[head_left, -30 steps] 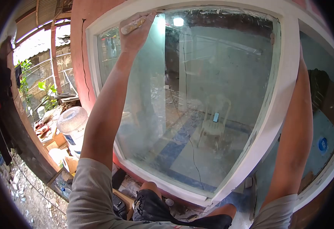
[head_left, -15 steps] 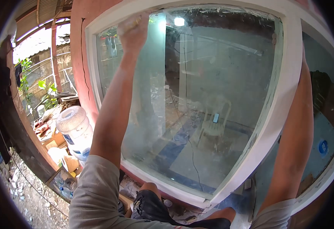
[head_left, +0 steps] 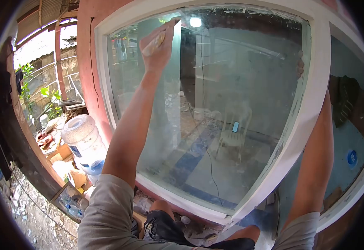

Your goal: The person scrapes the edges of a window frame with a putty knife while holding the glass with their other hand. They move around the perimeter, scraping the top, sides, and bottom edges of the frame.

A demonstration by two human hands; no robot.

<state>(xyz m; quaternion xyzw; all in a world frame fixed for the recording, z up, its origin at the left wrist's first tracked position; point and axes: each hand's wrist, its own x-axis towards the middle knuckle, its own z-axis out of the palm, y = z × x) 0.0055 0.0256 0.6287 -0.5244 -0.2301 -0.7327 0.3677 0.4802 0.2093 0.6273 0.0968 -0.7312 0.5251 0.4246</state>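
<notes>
My left hand (head_left: 159,43) is raised against the upper left part of a large glass pane (head_left: 232,83). It is closed on a pale, stick-like tool handle (head_left: 153,45) pressed to the glass. My right arm reaches up along the white window frame post (head_left: 315,83). My right hand is mostly hidden behind that post. Only its fingertips (head_left: 300,66) show, wrapped around the post's edge at the glass. My knees are below, near the white sill (head_left: 182,200).
A big clear water jug (head_left: 80,133) stands at lower left among cardboard boxes and rubble. A red wall edge (head_left: 86,62) borders the window. Through the glass stands a plastic chair (head_left: 234,129) with a phone on it.
My left hand with the tool moved down and to the right from the pane's top left corner. My right hand's fingertips slid lower on the frame post.
</notes>
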